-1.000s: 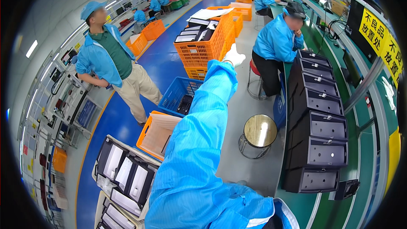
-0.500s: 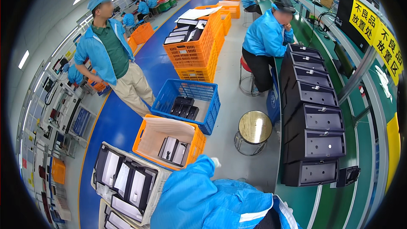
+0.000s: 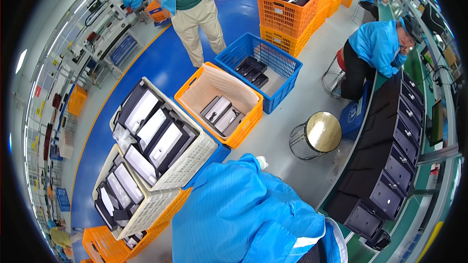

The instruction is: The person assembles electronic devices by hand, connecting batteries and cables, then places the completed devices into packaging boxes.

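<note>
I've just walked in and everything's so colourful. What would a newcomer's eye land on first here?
Probably the bright sleeve filling the bottom centre, a sliver of white-gloved hand showing at its top. Next come the orange crate and blue crate above it, near the middle. A long row of black boxes curves along the right.

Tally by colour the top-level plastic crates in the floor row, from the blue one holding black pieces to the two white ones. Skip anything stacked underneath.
Blue rectangular plastic crate: 1
Orange rectangular plastic crate: 1
White rectangular plastic crates: 2
Total: 4
</note>
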{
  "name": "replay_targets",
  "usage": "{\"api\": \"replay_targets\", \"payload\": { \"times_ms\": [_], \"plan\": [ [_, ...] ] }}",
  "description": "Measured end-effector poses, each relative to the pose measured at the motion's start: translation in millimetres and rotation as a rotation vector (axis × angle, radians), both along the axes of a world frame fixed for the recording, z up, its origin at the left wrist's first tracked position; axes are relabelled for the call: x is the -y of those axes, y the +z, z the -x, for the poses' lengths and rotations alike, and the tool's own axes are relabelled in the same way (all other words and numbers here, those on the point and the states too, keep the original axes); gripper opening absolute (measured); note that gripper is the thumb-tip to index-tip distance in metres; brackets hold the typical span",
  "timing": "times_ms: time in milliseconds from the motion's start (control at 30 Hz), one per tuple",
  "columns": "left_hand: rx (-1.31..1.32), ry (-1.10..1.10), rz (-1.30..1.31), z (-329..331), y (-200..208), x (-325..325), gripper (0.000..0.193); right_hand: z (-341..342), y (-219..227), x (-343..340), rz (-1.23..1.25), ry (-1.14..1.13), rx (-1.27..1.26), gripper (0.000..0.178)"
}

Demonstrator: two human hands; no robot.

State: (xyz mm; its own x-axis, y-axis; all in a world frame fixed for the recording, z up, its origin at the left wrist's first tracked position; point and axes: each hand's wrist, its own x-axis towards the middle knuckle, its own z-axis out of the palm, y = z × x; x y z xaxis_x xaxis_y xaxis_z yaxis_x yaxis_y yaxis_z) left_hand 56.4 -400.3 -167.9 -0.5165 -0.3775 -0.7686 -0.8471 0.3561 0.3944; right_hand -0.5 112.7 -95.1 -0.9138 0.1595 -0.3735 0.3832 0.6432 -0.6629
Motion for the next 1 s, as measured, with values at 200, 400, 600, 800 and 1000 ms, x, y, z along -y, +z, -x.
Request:
{"api": "replay_targets", "payload": {
  "times_ms": [200,400,600,800,1000],
  "plan": [
    [0.028,0.009,-0.025,-22,5,-3,0.042,24,6,7,0.063,0.163,0.100,0.048],
    [0.145,-0.232,0.067,-34,-20,6,0.047,-6,21,14,0.159,0.086,0.174,0.050],
    [0.167,-0.871,-0.021,56,5,-30,0.055,-55,30,-4,0.996,-0.639,0.319,0.048],
    [0.081,-1.569,-0.179,107,90,-147,0.057,-120,44,34,0.883,-1.060,0.207,0.040],
    [-0.345,-1.576,-0.743,89,144,-289,0.038,-291,1,13,1.539,-1.352,-0.187,0.037]
  ]
}}
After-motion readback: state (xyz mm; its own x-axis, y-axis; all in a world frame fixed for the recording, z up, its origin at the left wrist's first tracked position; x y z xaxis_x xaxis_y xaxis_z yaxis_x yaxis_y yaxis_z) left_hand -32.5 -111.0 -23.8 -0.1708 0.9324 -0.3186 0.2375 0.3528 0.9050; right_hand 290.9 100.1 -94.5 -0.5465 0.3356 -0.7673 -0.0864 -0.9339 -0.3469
